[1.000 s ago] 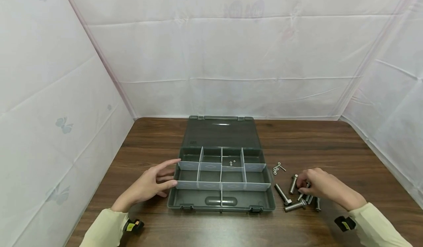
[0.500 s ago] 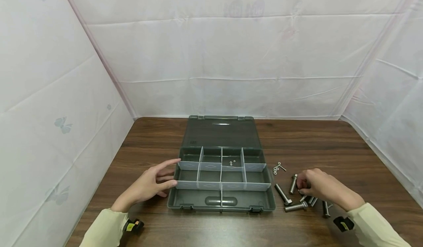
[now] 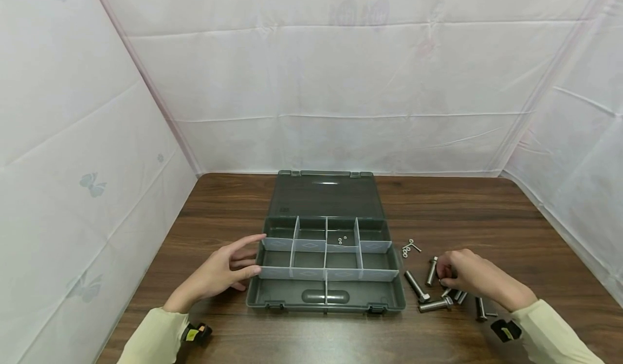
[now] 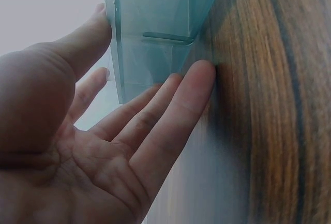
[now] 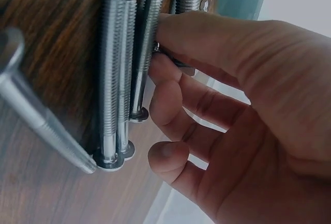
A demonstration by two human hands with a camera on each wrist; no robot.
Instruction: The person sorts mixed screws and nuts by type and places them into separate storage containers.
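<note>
A dark grey organiser box (image 3: 272, 299) lies with its lid (image 3: 326, 196) folded back, and a few tiny nuts (image 3: 342, 239) sit in one back compartment. My left hand (image 3: 253, 256) rests flat against the box's left wall (image 4: 155, 6), fingers straight (image 4: 170, 110). My right hand (image 3: 442, 273) is on a cluster of steel bolts (image 3: 435, 304) to the right of the box. In the right wrist view its thumb and forefinger (image 5: 158, 48) pinch a long bolt (image 5: 147, 6) lying among the others (image 5: 111, 79). The hand hides part of the cluster in the head view.
Small washers and pins (image 3: 409, 247) lie on the wooden table (image 3: 486, 218) beside the box's right wall. Loose bolts (image 3: 416, 286) (image 3: 479, 308) lie around my right hand. White sheet walls close in the left, back and right sides.
One bolt near my right wrist has slid a little to the right and nearer, and the right hand's fingers have shifted slightly. The left hand has not moved.
</note>
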